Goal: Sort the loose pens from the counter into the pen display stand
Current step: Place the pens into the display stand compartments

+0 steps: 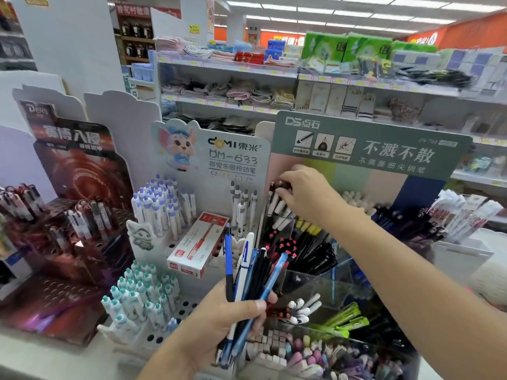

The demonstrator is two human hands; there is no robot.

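My left hand (219,316) grips a bunch of several loose pens (247,272), blue, black and white, held upright in front of the displays. My right hand (304,193) reaches up to the top left row of the green-backed pen display stand (370,149). Its fingertips pinch the top of a black-and-white pen (277,196) standing among others in that row. Lower tiers of this stand hold black pens with pink dots, yellow-capped pens and dark pens.
A white perforated stand (236,149) on the left holds purple-capped and teal-capped pens, with a red pen box (196,245) lying on it. A dark red stand (68,215) is further left. Clear bins with erasers (301,352) sit in front. Store shelves stand behind.
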